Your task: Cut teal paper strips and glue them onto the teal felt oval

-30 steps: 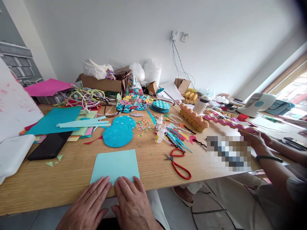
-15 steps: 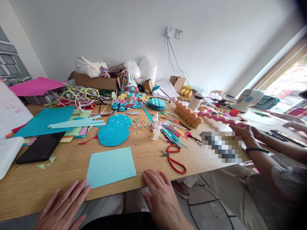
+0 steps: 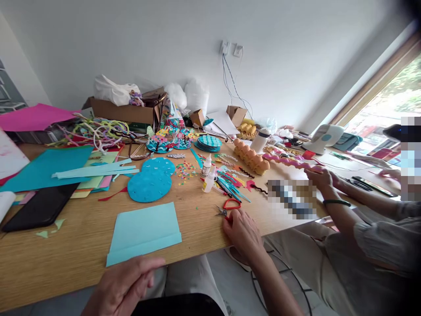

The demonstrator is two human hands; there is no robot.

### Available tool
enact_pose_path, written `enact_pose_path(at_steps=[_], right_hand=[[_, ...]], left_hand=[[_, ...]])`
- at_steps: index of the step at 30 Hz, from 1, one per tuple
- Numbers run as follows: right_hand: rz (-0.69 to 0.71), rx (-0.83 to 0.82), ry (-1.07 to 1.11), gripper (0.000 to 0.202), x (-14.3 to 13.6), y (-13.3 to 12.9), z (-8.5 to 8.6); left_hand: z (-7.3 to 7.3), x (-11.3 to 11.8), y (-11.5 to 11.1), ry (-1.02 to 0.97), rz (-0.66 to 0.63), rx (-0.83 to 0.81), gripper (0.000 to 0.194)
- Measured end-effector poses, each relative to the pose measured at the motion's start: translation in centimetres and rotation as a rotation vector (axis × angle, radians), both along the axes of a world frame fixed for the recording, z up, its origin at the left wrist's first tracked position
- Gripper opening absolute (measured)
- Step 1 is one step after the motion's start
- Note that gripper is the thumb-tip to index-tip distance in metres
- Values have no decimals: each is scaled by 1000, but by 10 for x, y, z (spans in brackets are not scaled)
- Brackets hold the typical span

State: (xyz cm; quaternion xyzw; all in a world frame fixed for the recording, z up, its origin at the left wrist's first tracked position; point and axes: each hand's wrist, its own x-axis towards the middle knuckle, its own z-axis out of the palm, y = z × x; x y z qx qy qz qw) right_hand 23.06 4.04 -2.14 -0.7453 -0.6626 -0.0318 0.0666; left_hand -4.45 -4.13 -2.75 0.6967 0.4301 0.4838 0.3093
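Observation:
A pair of red-handled scissors lies on the wooden table, blades pointing left. My right hand is closed over the nearer handle loop, which it mostly hides. A light blue sheet of paper rests near the front edge, with a narrow folded strip along its near side. Just below that sheet, my left hand is at the table edge, index finger stretched out to the right and the others partly bent; nothing shows in it.
Blue paper discs, glue bottles and confetti lie beyond the sheet. A black phone and coloured papers are at left. At right, another person's hands hold a pink egg-carton strip.
My right hand has moved from the table edge onto the scissors. My left hand has shifted right and turned sideways. The paper's near strip now shows as a clearer fold.

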Motion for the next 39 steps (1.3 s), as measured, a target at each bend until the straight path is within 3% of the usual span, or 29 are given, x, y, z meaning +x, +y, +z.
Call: enact_pose_path(at_steps=[2, 6, 8, 11, 13, 16, 18, 20, 26, 32, 35, 38, 39], right_hand=[[-8, 0, 56, 10, -2, -2, -2], [49, 117, 347, 13, -5, -17, -2], [113, 218, 540, 15, -11, -28, 1], [209, 279, 784, 17, -29, -41, 9], [293, 289, 881, 19, -44, -45, 12], [373, 310, 992, 18, -68, -46, 11], [417, 364, 994, 14, -80, -46, 7], [474, 424, 947, 8, -90, -47, 3], [537, 548, 711, 12, -97, -58, -10], [545, 393, 951, 6, -90, -68, -11], [508, 349, 1074, 13, -82, -73, -10], [438, 379, 1027, 14, -67, -77, -9], [415, 400, 976, 14, -60, -77, -7]], left_hand=[[14, 12, 11, -328, -141, -258, 17], [37, 22, 33, -1023, -178, -584, 12], [42, 21, 40, -1217, -220, -667, 10], [42, 19, 43, -1292, -248, -695, 12], [39, 22, 43, -1181, -224, -653, 16], [29, 32, 41, -810, -177, -569, 11], [22, 40, 40, -621, -184, -512, 23], [17, 47, 40, -564, -172, -467, 31], [12, 57, 39, -532, -58, -379, 12], [12, 69, 26, -394, -52, -234, 15], [17, 62, 23, -259, -138, -162, 12], [23, 34, 34, 61, -286, -96, 14], [24, 23, 40, 170, -245, -103, 14]])
